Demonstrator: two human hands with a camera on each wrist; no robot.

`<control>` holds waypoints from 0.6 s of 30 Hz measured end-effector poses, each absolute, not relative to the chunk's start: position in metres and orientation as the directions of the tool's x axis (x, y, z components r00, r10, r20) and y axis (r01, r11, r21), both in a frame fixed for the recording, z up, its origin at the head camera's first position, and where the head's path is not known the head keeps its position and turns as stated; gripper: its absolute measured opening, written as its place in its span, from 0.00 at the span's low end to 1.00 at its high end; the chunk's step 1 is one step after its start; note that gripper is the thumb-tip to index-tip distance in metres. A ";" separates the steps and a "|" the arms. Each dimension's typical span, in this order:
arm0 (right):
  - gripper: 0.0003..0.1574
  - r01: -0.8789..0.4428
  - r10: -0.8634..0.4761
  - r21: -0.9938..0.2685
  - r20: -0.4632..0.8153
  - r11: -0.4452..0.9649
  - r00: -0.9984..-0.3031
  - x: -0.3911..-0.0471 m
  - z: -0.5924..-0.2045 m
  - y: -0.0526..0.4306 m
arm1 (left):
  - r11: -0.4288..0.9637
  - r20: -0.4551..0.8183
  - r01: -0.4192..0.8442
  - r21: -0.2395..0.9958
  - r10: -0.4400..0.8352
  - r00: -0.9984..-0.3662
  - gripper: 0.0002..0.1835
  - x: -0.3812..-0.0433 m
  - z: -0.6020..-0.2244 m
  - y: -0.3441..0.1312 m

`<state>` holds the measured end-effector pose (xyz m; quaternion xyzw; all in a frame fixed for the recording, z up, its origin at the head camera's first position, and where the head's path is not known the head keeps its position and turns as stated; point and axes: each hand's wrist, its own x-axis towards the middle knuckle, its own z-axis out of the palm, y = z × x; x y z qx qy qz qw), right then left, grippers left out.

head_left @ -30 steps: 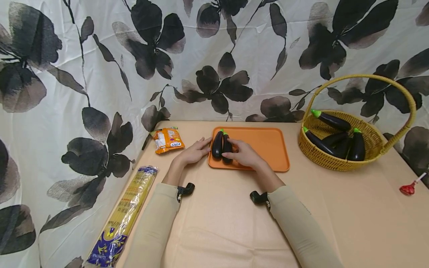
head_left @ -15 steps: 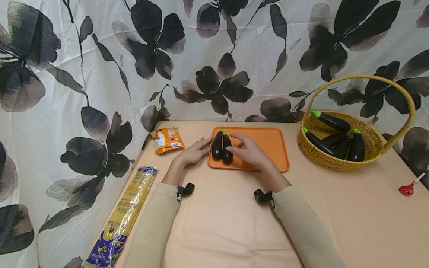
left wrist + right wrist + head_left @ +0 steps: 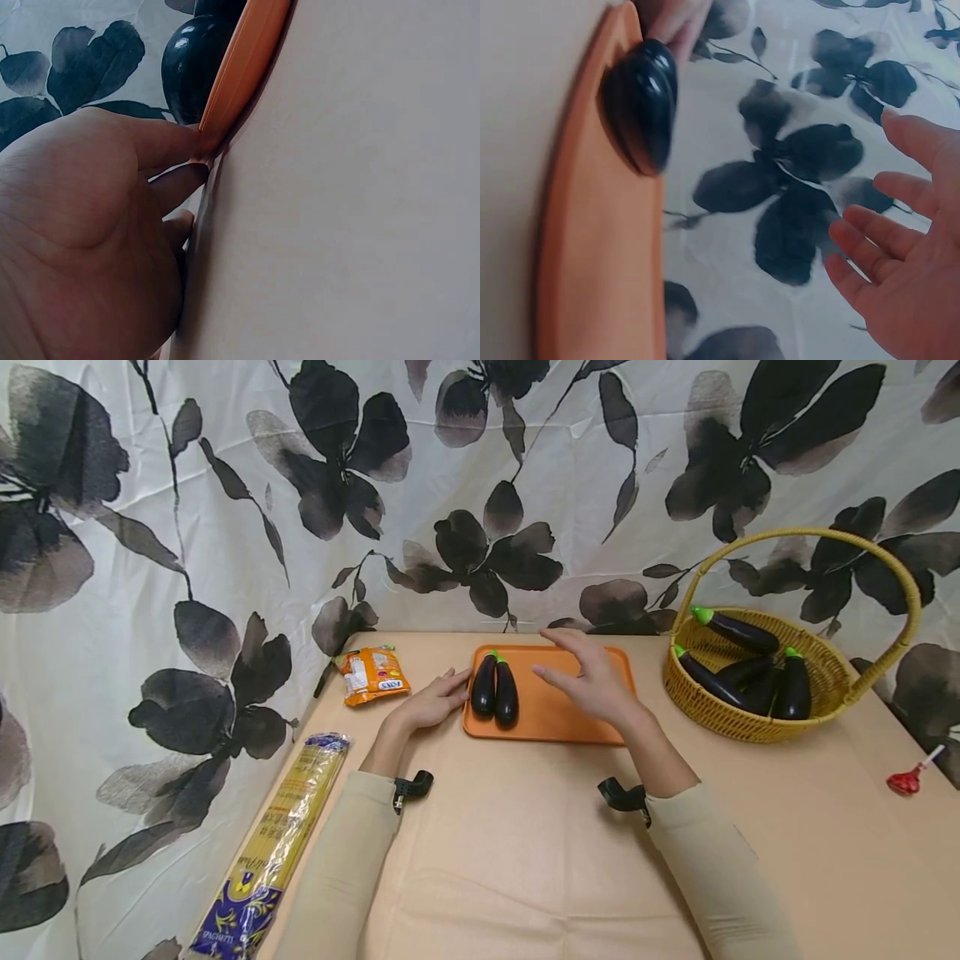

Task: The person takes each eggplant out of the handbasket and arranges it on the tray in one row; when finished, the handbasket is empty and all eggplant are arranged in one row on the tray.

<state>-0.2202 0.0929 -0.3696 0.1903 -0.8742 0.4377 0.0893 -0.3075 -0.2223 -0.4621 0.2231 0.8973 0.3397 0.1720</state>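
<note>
Two dark eggplants with green tops lie side by side at the left end of the orange tray [image 3: 562, 727]; one is the left eggplant [image 3: 483, 687], the other the right eggplant [image 3: 507, 695]. At the tray's left edge rests my left hand [image 3: 429, 702], its fingers touching the rim, as the left wrist view also shows at the tray edge [image 3: 244, 67]. My right hand [image 3: 600, 681] hovers above the right half of the tray with its fingers spread, holding nothing. In the right wrist view this right hand [image 3: 900, 232] is apart from the tray and the eggplants [image 3: 641, 105].
A yellow wicker basket [image 3: 750, 727] with several eggplants stands at the right. Left of the tray lie an orange snack packet [image 3: 375, 675] and a long spaghetti pack [image 3: 273, 839]. A red lollipop [image 3: 906, 781] sits near the right edge. Floral cloth [image 3: 450, 460] hangs behind.
My right hand has let go of the right eggplant, lifted and moved rightward over the tray. The left hand has stayed at the tray's left edge.
</note>
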 end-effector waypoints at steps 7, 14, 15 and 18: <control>0.37 -0.453 -0.234 -0.708 0.391 0.542 -0.890 -0.213 -0.358 0.119 | 0.675 -0.156 0.286 0.680 0.514 -0.843 0.32 -0.308 -0.463 -0.222; 0.36 -0.504 -0.198 -0.687 0.478 0.523 -0.856 -0.214 -0.352 0.150 | 0.666 -0.148 0.282 0.690 0.512 -0.846 0.32 -0.309 -0.465 -0.223; 0.36 -0.494 -0.183 -0.690 0.476 0.529 -0.860 -0.214 -0.352 0.155 | 0.666 -0.147 0.284 0.690 0.513 -0.846 0.32 -0.309 -0.466 -0.223; 0.36 -0.436 -0.137 -0.716 0.437 0.545 -0.889 -0.214 -0.351 0.171 | 0.670 -0.149 0.284 0.686 0.511 -0.846 0.32 -0.309 -0.466 -0.222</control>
